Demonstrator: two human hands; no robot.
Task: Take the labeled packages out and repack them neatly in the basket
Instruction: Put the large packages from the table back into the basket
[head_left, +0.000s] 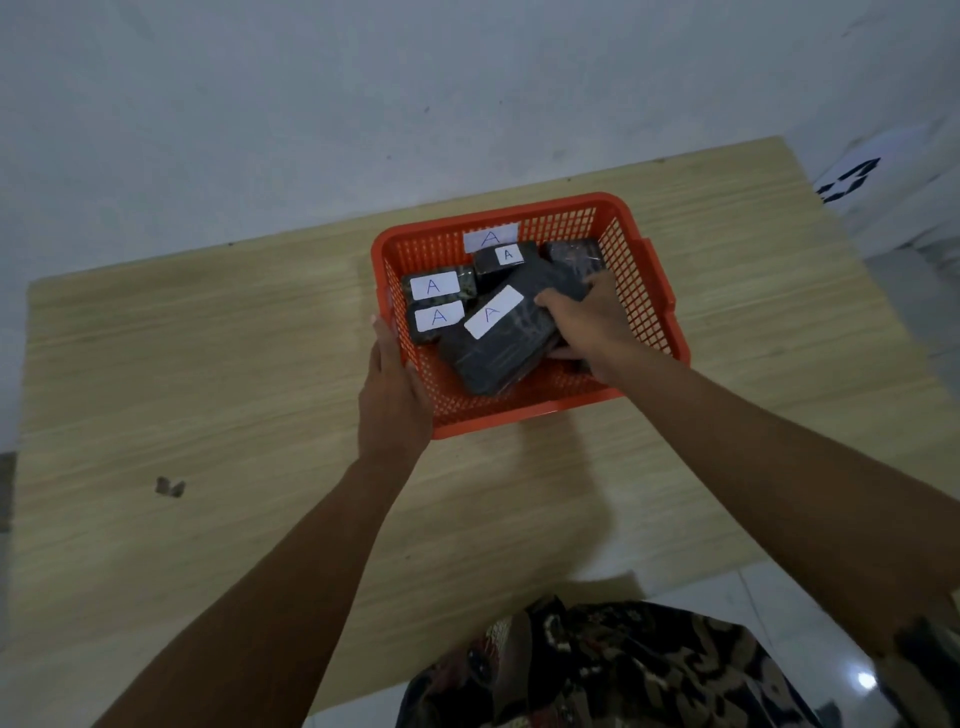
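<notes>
An orange mesh basket (644, 291) stands on the wooden table, with a white "A" label on its far wall. Inside lie several dark wrapped packages with white "A" labels. The largest package (498, 343) lies tilted across the middle, and my right hand (587, 322) is shut on its right end. Two small labeled packages (436, 301) sit side by side at the left, another (501, 257) at the back, and one without a visible label (574, 254) at the back right. My left hand (392, 389) grips the basket's left front rim.
The light wooden table (208, 389) extends wide to the left and in front of the basket. A small dark mark (170, 487) shows on the table at the left. A pale wall rises behind; tiled floor lies at the right.
</notes>
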